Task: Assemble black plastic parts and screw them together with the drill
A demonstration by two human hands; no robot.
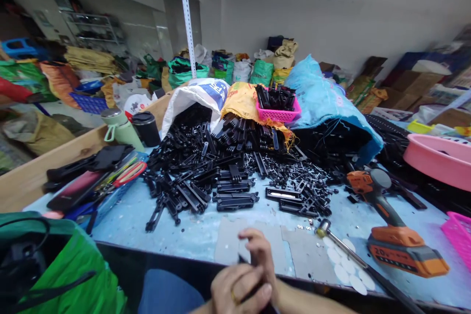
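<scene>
Hands (246,279) closed together around a small black part (246,261).

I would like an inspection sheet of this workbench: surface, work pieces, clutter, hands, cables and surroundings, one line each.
Surface: pale blue worktop, worn, with grey patches near the front edge.
Job's things: small black part held between both hands; big pile of black plastic parts spilling from sacks.
Clutter: orange cordless drill, small hammer, white discs, pink basket, green bottle, black cup, pink basin.
Hands: left hand and right hand close together at the front edge, both on the part.
Cables: black cord lying on green bag.
Surroundings: filled sacks and cardboard boxes along the wall.
</scene>
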